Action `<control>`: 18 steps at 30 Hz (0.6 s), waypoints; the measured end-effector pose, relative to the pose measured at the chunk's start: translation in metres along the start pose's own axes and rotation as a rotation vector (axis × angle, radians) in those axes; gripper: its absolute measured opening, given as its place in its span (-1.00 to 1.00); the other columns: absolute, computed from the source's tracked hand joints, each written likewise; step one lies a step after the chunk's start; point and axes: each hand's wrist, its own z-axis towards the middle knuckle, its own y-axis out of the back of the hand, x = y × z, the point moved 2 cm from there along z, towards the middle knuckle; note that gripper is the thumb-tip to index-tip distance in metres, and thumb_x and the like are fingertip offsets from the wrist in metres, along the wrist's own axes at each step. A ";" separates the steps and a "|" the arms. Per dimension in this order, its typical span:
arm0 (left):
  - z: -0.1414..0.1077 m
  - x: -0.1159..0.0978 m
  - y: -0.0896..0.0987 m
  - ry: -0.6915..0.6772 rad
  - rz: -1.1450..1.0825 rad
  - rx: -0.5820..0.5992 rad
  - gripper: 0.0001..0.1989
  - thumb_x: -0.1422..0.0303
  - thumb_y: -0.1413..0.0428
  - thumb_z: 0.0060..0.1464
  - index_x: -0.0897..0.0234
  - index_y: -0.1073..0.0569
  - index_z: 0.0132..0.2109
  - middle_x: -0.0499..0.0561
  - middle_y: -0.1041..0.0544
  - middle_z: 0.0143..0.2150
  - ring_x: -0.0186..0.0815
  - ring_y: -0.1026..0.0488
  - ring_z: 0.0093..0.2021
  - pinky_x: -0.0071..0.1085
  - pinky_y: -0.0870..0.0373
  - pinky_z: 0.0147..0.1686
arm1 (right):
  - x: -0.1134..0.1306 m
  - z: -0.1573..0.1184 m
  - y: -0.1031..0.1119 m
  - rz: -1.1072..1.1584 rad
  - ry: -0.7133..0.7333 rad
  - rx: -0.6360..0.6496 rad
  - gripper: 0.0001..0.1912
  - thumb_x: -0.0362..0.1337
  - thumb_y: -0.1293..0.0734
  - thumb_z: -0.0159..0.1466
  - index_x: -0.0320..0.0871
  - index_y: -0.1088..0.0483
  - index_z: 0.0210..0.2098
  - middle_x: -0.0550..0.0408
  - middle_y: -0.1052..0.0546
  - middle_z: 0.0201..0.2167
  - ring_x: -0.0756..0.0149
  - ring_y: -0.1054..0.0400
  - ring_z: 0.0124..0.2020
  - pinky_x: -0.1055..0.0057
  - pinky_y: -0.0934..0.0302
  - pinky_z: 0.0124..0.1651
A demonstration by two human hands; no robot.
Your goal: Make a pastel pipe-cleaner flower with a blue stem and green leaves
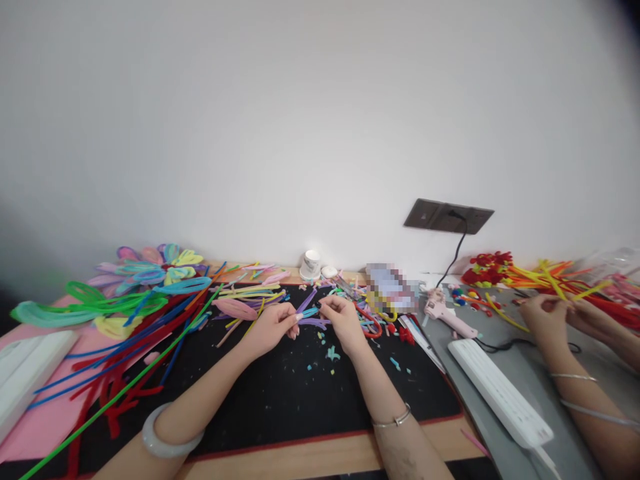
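Over a black mat (280,400), my left hand (273,328) pinches one end of a short light-blue pipe cleaner (308,313) between thumb and forefinger. At its other end are the closed thumb and fingertips of my right hand (344,321), so the piece spans the small gap between my hands. Just behind my fingers lie purple pipe cleaners (307,300). A pink looped bundle (235,308) rests left of my left hand. Small cut scraps, among them a teal one (333,353), are scattered below my right hand.
Looped pipe-cleaner flowers (165,267) and long red, blue and green stems (125,347) fill the left. A white cup (311,265) stands by the wall. To the right are a pink glue gun (450,317), a white power strip (500,393) and another person's hands (547,323) holding yellow stems.
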 end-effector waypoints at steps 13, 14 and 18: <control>-0.001 0.002 -0.006 0.006 0.019 0.012 -0.70 0.16 -0.03 0.05 0.27 -0.28 -0.49 -0.07 -0.44 -0.58 -0.38 -0.38 -0.57 -0.44 -0.32 -0.48 | 0.001 0.001 0.003 -0.163 0.098 -0.013 -0.77 -0.23 -0.29 0.12 -0.13 -0.18 -0.59 0.25 -0.31 -0.73 0.46 -0.14 -0.68 0.50 -0.01 -0.56; -0.001 0.001 -0.007 0.006 0.013 0.012 -0.70 0.16 -0.04 0.05 0.28 -0.28 -0.49 -0.07 -0.44 -0.58 -0.39 -0.38 -0.57 -0.44 -0.31 -0.48 | 0.000 0.002 0.004 -0.152 0.094 -0.015 -0.77 -0.23 -0.29 0.12 -0.14 -0.18 -0.59 0.25 -0.31 -0.73 0.47 -0.13 -0.68 0.51 -0.01 -0.56; -0.002 -0.003 -0.006 0.043 -0.087 -0.061 -0.70 0.16 -0.08 0.01 0.29 -0.28 -0.50 -0.09 -0.41 -0.60 -0.41 -0.35 -0.59 -0.46 -0.30 -0.49 | -0.003 0.004 0.006 -0.068 0.031 -0.041 -0.78 -0.17 -0.25 0.15 -0.16 -0.25 -0.54 0.24 -0.32 -0.70 0.51 -0.05 -0.72 0.53 0.07 -0.64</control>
